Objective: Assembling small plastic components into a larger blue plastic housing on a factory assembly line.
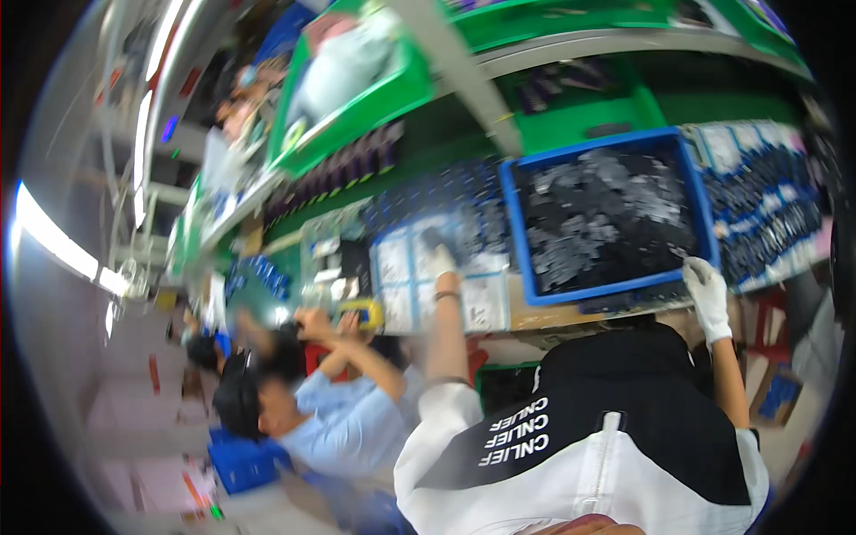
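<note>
My left hand (441,262), in a white glove and blurred, reaches over white printed sheets (406,276) on the bench. At its fingertips is a small dark flat part (433,238), its exact kind unclear. More dark parts (428,194) lie in rows beyond that hand. My right hand (709,299), also gloved, is at the near right corner of a blue tray (596,295), its fingers drawn together. Whether they grip anything there is not visible. Loose black and grey flat pieces (606,214) fill the tray in a heap.
To my left a person in a light-blue shirt (343,432) works with a yellow device (361,314) nearby. Several dark parts (767,209) cover the bench right of the tray. A shelf with green bins (357,111) runs above the bench. A cardboard box (777,392) stands lower right.
</note>
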Available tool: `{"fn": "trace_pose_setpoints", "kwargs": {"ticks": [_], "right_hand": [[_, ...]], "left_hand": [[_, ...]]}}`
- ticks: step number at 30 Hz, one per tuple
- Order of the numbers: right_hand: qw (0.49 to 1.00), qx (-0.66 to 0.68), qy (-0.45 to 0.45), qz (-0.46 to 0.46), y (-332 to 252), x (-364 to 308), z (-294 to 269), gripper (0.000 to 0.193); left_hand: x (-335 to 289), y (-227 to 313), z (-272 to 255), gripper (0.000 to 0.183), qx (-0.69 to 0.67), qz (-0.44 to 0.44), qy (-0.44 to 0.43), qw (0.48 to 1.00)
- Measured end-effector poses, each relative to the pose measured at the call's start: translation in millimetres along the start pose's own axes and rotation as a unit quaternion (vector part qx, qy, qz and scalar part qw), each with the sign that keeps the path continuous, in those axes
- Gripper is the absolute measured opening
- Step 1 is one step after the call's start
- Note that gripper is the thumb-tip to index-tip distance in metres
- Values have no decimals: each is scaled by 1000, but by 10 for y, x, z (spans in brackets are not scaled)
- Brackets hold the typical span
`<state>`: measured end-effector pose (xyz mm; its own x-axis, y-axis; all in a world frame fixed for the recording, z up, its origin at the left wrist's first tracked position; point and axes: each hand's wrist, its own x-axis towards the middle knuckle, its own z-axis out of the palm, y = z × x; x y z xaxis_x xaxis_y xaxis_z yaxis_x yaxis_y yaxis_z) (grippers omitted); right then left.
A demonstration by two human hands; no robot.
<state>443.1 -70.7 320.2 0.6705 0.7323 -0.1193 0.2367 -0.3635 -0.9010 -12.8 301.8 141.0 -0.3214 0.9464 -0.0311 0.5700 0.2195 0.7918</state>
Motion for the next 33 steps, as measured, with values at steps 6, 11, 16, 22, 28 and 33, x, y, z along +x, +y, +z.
{"fn": "trace_pose_setpoints", "kwargs": {"ticks": [6, 11, 16, 22, 28, 33], "right_hand": [[974, -23, 81, 208, 1031, -322, -631, 27], [892, 148, 221, 365, 1839, -261, -904, 40], [926, -134, 225, 273, 2698, 242, -1159, 53], [900, -340, 167, 216, 2547, 349, -1308, 46], [897, -370, 199, 136, 1039, 92, -1314, 43], [964, -257, 32, 67, 80, 106, -479, 40]], "left_hand": [[248, 69, 80, 44, -167, 1, -111, 980], [134, 423, 148, 36, -134, -137, -80, 978], [-122, 626, 97, 38, 169, 13, 97, 981], [-1028, 1451, 105, 36, -157, 61, 68, 983], [-2764, 2359, 247, 49, -360, 16, -306, 881], [-3519, 2471, 701, 80, -480, -58, -536, 692]]}}
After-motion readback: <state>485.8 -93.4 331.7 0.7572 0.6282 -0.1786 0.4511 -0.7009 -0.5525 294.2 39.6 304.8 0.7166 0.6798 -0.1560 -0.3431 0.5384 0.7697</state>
